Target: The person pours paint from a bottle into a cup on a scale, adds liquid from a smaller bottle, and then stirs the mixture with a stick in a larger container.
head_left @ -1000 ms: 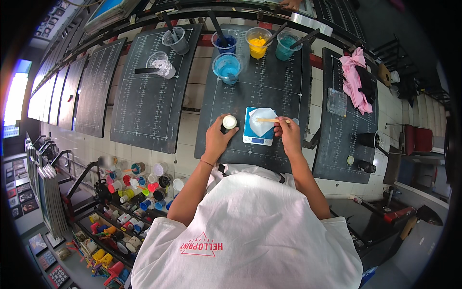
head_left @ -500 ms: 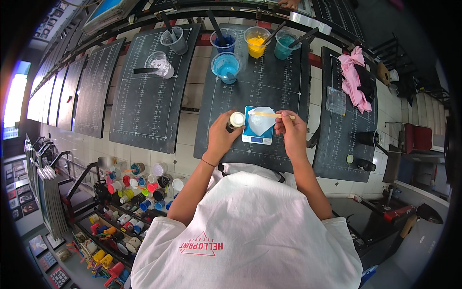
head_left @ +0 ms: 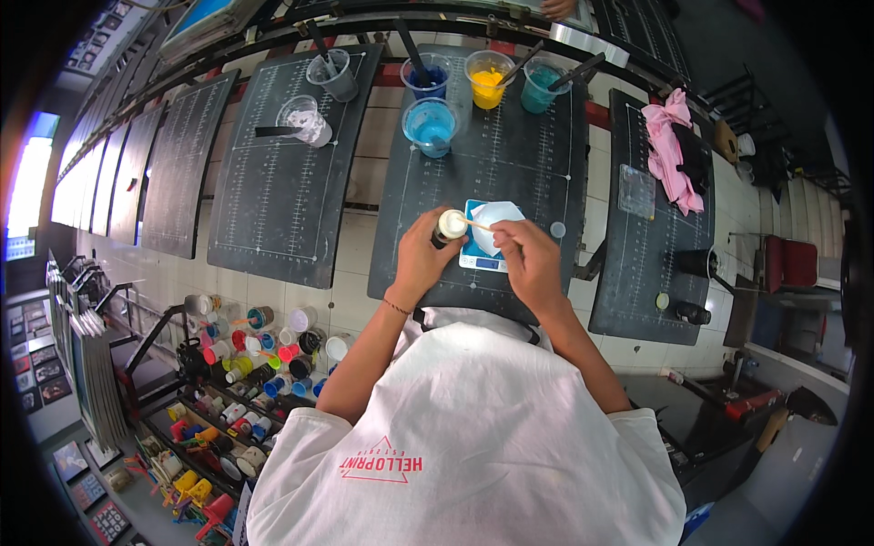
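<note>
My left hand is wrapped round a small dark jar with white stuff in its mouth, held just left of a digital scale. Between the fingers of my right hand is a thin wooden stick, its tip at the jar's mouth. A white sheet of paper lies on the scale's blue platform, partly hidden by my right hand. A small round pale lid rests on the black board, right of the scale.
Beyond the scale stand plastic cups of light blue, dark blue, yellow and teal ink. Two more cups sit on the left board. Pink cloth lies on the right board. Several jars crowd the lower left.
My right hand has moved left, bringing the stick's tip from over the paper to the jar's mouth. The round lid now shows beside the hand. My left hand stays in place.
</note>
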Demonstrator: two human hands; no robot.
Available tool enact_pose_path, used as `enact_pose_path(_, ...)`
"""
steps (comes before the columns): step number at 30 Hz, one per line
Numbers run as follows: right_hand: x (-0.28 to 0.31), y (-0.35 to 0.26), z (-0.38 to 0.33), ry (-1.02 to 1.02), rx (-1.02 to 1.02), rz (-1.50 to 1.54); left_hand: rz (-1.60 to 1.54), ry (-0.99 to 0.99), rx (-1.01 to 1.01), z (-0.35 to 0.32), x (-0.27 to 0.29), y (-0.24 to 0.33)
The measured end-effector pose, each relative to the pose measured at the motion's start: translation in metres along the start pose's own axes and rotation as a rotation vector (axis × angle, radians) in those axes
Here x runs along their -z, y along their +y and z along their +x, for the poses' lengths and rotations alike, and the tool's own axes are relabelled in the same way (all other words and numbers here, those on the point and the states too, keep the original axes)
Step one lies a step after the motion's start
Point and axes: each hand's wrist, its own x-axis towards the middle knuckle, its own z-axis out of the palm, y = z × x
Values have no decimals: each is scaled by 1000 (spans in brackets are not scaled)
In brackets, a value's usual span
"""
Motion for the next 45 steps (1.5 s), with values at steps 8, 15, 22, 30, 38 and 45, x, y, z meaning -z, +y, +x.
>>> enact_pose_path(8, 13, 55, -16, 245, -618, 377, 15, 42, -34, -1, 1, -7)
enact_pose_path(15, 11, 81, -31, 221, -732, 302, 46, 36, 0, 0, 2, -6)
enact_pose_path(22, 8, 72, -28, 163, -756, 139, 58, 34, -1, 1, 2, -8)
enact_pose_path(30, -1, 78, -29, 135, -694, 94, 46, 31, 12, 0, 3, -7)
enact_pose_path(38, -7, 83, -27, 131, -735, 178, 35, 12, 51, 0, 5, -8)
enact_pose_path(45, -11, 94, -29, 125, -769, 295, 33, 1, 55, 0, 5, -7)
